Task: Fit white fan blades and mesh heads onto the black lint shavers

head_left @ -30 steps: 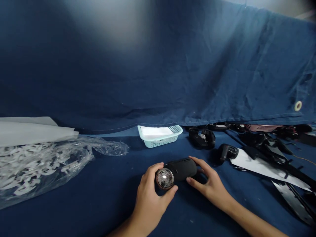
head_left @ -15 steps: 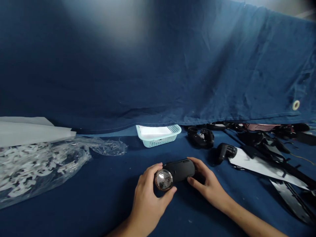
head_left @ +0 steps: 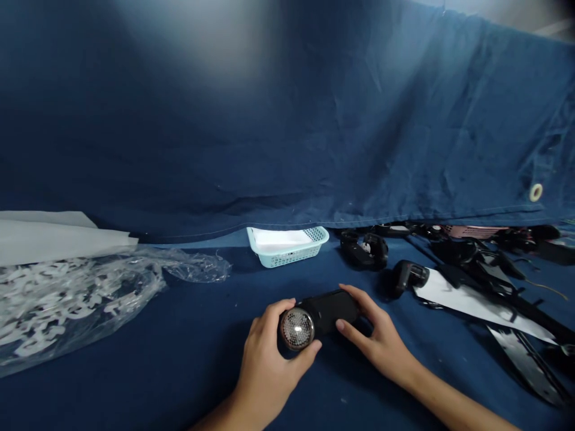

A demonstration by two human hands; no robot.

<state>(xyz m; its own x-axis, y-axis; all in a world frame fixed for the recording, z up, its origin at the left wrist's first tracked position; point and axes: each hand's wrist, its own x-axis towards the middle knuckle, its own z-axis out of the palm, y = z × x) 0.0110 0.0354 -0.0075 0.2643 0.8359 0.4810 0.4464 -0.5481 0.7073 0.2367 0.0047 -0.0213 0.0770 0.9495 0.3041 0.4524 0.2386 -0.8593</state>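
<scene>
A black fabric shaver with a round, perforated metal head lies across the space between my hands, over the blue cloth. My left hand curls its thumb and fingers around the head end. At the far end of the body, my right hand grips with the thumb on the near side and the fingers over the top. The mesh faces up toward me and catches the light. Whether the shaver touches the cloth below I cannot tell.
A light blue basket holding white sheets stands behind. Clear plastic bags of white pieces lie left, below pale sheets. Black plastic parts, another curved black part and white strips spread rightward. A blue curtain hangs behind.
The shaver has rolled slightly about its long axis, so its body shows a different side. My right thumb and fingers have shifted slightly left with it; my left hand holds nearly still.
</scene>
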